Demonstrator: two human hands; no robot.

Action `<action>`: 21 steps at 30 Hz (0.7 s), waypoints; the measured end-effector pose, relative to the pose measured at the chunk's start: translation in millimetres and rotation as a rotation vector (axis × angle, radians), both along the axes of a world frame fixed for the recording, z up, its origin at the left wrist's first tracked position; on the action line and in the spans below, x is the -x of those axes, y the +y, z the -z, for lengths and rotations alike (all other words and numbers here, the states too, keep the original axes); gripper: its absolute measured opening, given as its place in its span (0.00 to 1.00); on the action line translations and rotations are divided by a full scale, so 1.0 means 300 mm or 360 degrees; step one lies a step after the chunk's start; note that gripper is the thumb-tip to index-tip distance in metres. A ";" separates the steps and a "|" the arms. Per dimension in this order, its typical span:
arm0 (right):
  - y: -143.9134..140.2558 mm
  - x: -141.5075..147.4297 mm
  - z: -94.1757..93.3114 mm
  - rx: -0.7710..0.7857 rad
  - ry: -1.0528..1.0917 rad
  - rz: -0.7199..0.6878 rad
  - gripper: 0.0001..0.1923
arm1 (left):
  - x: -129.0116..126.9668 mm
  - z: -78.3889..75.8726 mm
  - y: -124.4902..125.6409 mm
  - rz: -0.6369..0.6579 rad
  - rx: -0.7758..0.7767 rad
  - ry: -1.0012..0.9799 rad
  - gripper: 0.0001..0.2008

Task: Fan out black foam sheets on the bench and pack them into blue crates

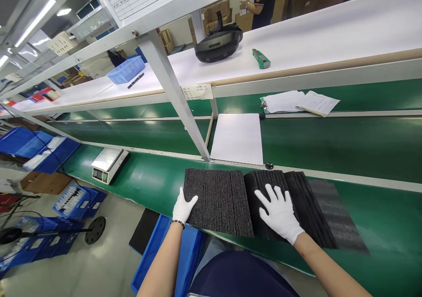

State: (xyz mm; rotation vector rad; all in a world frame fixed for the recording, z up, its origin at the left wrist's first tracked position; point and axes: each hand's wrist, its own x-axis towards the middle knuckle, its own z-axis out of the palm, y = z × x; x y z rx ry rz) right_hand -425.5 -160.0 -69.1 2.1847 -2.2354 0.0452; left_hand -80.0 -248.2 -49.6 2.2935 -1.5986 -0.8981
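Foam sheet [217,202] under the spread left hand [183,207] probably lifts cleanest from its near-left edge while the flat, spread right hand [279,212] pins the darker foam stack [296,204].

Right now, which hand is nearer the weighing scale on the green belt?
Left. The left hand rests on the foam stack's left edge, scale-side; the right hand lies farther right.

Running across the room: a long green conveyor belt [362,147] under a white upper shelf [329,29] on slanted grey metal posts [174,90]. Sitting at left, a small grey weighing scale [108,163]; stacking up below, blue plastic crates [77,200] on pale concrete floor [99,266]. Glowing overhead, fluorescent tube lights [34,22].
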 end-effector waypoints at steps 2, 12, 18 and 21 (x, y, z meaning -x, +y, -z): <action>-0.014 -0.040 -0.025 -0.0058 -0.0082 -0.0053 0.22 | 0.001 -0.002 0.001 0.0002 0.0005 0.0009 0.48; -0.078 -0.175 -0.043 -0.0244 -0.0176 0.0129 0.40 | -0.002 0.012 0.005 0.0001 0.0044 0.0030 0.49; -0.061 -0.094 0.006 -0.0240 -0.0084 0.0095 0.37 | -0.007 0.012 0.004 0.0014 0.0065 0.0040 0.49; -0.047 -0.074 0.022 -0.0148 -0.0002 0.0133 0.38 | -0.007 0.008 0.003 0.0015 0.0054 0.0027 0.49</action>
